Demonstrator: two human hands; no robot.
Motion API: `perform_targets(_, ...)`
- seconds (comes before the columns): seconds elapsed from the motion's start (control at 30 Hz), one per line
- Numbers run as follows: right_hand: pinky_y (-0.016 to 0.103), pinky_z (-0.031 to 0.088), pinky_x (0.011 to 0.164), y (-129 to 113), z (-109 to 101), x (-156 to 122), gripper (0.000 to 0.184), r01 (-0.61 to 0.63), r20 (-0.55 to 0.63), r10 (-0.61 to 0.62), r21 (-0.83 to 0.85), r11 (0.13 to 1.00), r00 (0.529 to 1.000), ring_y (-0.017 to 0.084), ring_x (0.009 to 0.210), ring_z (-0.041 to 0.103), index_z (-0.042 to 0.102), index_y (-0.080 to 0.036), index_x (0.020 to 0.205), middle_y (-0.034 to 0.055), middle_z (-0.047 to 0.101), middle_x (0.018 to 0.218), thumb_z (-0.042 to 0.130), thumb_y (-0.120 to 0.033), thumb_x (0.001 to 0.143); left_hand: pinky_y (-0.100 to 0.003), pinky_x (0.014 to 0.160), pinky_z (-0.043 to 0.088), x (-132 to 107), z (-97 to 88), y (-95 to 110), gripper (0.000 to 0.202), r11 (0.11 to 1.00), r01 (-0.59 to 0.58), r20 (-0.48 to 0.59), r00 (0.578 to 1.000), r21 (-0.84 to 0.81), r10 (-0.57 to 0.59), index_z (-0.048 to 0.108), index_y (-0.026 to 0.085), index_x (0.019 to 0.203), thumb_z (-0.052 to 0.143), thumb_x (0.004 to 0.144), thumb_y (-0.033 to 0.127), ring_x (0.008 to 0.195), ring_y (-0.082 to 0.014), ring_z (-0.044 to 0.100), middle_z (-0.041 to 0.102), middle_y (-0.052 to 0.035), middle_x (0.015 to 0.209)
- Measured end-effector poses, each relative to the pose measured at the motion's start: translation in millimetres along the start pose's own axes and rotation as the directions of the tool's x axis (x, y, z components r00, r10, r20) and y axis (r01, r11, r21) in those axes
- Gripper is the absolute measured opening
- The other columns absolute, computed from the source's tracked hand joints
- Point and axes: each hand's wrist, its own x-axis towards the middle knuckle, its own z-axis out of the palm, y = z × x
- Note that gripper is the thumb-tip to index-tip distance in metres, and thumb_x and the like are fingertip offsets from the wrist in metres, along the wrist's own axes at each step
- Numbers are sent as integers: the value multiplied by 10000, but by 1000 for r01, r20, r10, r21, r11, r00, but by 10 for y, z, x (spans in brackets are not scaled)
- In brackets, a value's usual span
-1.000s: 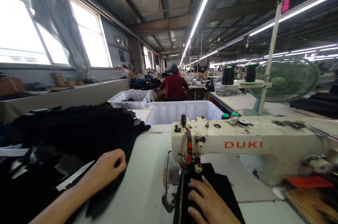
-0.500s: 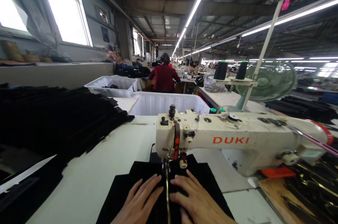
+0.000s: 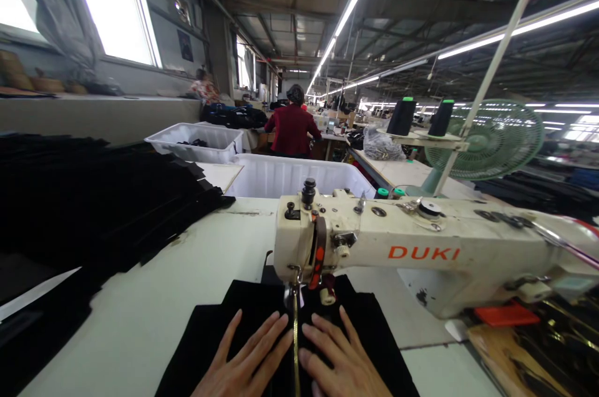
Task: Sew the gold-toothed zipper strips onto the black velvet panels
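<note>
Black fabric (image 3: 208,328) lies flat on the pale sewing table, its far part under the needle area of a white sewing machine (image 3: 346,241) marked DUKI. Down the middle of the cloth runs a narrow gold zipper (image 3: 296,347), reaching up to the presser foot. My left hand (image 3: 248,359) rests on the fabric just left of the zipper, fingers spread. On the other side my right hand (image 3: 341,359) presses flat on the cloth, fingers apart, fingertips close to the gold strip. The machine's head partly hides the fabric's far edge.
A tall heap of black cloth pieces (image 3: 93,197) covers the table's left side. White plastic bins (image 3: 299,175) stand beyond the machine. At right are thread cones (image 3: 401,117), a green fan (image 3: 486,141) and a brown board (image 3: 496,353) with zippers. A person in dark red (image 3: 292,128) sits ahead.
The fingers of both hands have spread wider on the fabric. The fabric's position under the machine looks nearly the same, while the camera view has shifted slightly.
</note>
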Motion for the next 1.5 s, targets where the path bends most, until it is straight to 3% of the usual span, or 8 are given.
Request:
perform_targets(0.13,494,219,1201,20,57,-48,248,3,102,-5,20,1000,995,212,1189,607,653,-232,1120,22,707,1205,607,-204,878,-430,1210,-17,5,30,12,455,1000,-11,9,1000,-2,11,465,182,1472,488,1045,339,1375,-178,448,511,-41,1484)
perform_targets(0.23,508,216,1202,56,46,-54,512,-28,217,8,90,996,976,233,1252,566,545,-182,1341,56,648,1327,560,-155,830,-407,1216,143,1,39,8,520,999,-6,55,998,-53,9,406,183,1510,516,1035,363,1366,-197,464,499,-52,1491)
perform_targets(0.33,528,200,1201,75,57,-62,613,-24,230,0,103,994,973,248,1331,499,474,-166,1421,60,561,1432,520,-125,811,-405,1190,253,11,29,-8,602,995,8,90,996,-99,1,310,189,1557,516,1036,410,1363,-215,470,471,-69,1508)
perform_targets(0.53,546,205,1198,71,98,-58,624,-24,277,-2,91,996,961,271,1325,505,470,-177,1433,54,526,1460,534,-130,814,-442,1167,304,35,27,-29,689,988,40,119,993,-151,-22,209,230,1590,546,1019,420,1361,-246,472,475,-79,1509)
perform_targets(0.83,482,337,1164,119,-55,129,487,7,340,-42,105,994,939,248,1248,571,526,-178,1353,28,544,1448,542,-180,866,-448,1210,177,-9,114,-40,589,990,36,99,995,-135,-23,356,201,1540,557,1013,369,1321,-230,510,576,-75,1421)
perform_targets(1.0,511,265,1190,95,30,26,577,-41,292,-1,136,990,957,254,1296,534,519,-181,1369,52,552,1440,559,-127,796,-422,1202,220,24,100,-44,560,992,13,112,994,-128,2,376,183,1527,548,1004,285,1320,-221,511,573,-70,1426)
perform_targets(1.23,490,271,1187,125,80,-35,577,22,209,-43,103,994,977,247,1277,558,522,-155,1375,60,575,1416,538,-110,800,-443,1180,274,32,78,-78,608,981,28,159,987,-193,3,268,217,1572,490,1007,179,1324,-217,516,545,-61,1453)
perform_targets(1.5,539,249,1179,198,-20,177,590,-146,331,80,181,972,940,236,1339,498,530,-192,1384,59,561,1428,523,-107,801,-509,1145,326,197,-9,-125,719,976,73,185,982,-204,-35,244,204,1579,590,952,261,1359,-275,472,503,-102,1486)
